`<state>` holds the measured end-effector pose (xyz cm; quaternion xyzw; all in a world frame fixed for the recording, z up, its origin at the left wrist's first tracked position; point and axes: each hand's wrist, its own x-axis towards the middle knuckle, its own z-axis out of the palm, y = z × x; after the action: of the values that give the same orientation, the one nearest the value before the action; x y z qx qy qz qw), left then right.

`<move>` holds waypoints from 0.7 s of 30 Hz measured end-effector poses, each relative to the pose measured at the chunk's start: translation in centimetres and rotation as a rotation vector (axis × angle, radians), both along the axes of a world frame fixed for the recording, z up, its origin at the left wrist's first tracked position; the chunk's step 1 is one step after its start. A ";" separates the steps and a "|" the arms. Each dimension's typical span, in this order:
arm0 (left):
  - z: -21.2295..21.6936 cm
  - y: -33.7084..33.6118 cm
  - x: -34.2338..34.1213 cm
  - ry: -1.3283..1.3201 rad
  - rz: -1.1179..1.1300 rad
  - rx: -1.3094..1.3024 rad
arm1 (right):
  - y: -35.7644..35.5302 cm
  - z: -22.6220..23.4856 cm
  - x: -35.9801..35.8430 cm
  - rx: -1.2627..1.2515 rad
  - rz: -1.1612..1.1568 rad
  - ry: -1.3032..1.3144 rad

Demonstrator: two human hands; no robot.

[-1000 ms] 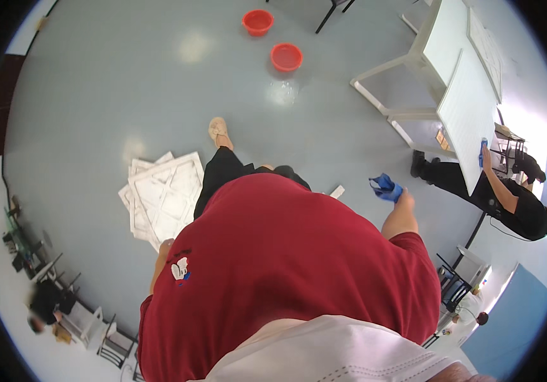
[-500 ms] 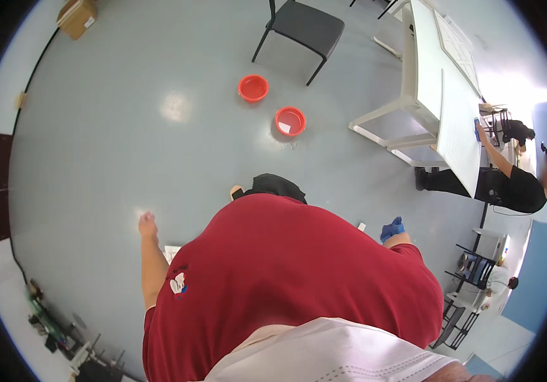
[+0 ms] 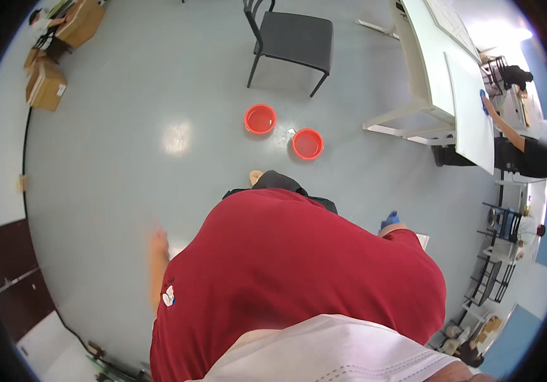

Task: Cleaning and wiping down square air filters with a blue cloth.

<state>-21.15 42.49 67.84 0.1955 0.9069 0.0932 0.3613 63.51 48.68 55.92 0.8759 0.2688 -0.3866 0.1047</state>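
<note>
1. The right hand (image 3: 396,226) is holding a bunched blue cloth (image 3: 389,219); its fingers are hiding, so I cannot tell their spread.
2. The left hand (image 3: 159,239) is blurring above the floor (image 3: 108,165), showing nothing held; I cannot tell whether its fingers are wide or narrow.
3. Two red bowls (image 3: 307,158) are standing ahead, apart from both hands; no wiping by these hands is showing, nor what is finished or remaining.
4. The red shirt (image 3: 305,261) is partly covering a white piece (image 3: 422,240) near the right arm.
</note>
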 end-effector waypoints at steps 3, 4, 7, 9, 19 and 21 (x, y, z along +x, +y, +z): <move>-5.0 0.2 -3.9 -0.006 -0.252 -0.108 | 2.6 -0.5 -1.6 0.078 0.054 0.019; -6.3 0.5 -5.6 -0.021 -0.291 -0.129 | 3.2 -0.4 -1.8 0.108 0.134 0.016; -9.9 2.8 -11.3 -0.038 -0.369 -0.155 | 4.9 1.4 -3.7 0.179 0.698 -0.288; -12.0 5.5 -15.6 -0.045 -0.419 -0.148 | 5.1 4.2 -7.6 0.182 0.863 -0.410; -6.8 30.3 -39.3 -0.071 -0.254 0.256 | 8.4 13.1 -38.8 0.053 -0.740 -0.502; -3.8 34.6 -41.3 -0.144 -0.119 0.264 | 9.2 12.4 -41.0 0.091 -0.777 -0.430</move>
<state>-62.45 77.06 64.04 0.2873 0.8455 0.2038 0.4013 22.50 57.89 68.33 0.9761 -0.0914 -0.1943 -0.0334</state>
